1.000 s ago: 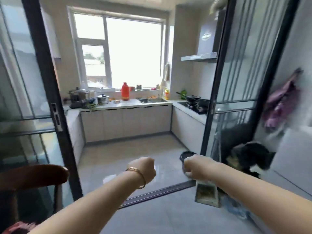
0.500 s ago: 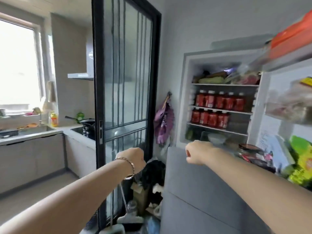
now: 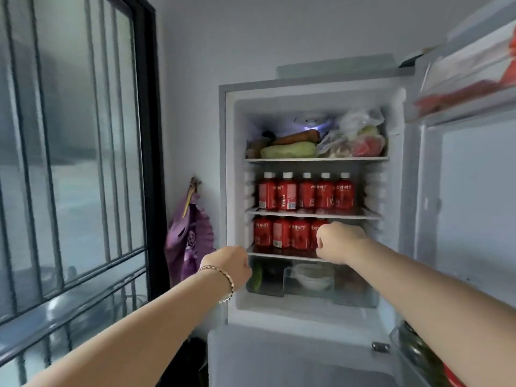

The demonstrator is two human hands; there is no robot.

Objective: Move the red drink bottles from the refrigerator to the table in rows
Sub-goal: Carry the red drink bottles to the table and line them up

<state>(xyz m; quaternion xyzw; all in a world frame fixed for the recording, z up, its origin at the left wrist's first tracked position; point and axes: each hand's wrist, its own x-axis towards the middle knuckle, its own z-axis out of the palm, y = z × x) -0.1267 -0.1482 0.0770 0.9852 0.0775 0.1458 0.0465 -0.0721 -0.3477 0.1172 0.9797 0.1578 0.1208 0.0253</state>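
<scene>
Our left hand (image 3: 227, 265) and right hand (image 3: 339, 241) stay curled and empty, but we now face the open refrigerator (image 3: 307, 85) squarely, right fist before the lower of two shelved rows of red drink bottles (image 3: 282, 233), left fist by its left wall.

The second bottle (image 3: 287, 194) from the left on the middle shelf (image 3: 312, 214) carries the word "JUICE" in white, set sideways up its red label, with a barcode beside it. The other bottles (image 3: 324, 195) bear a short line of white script near the top of their labels, too blurred to read. The barcode digits cannot be made out.
</scene>
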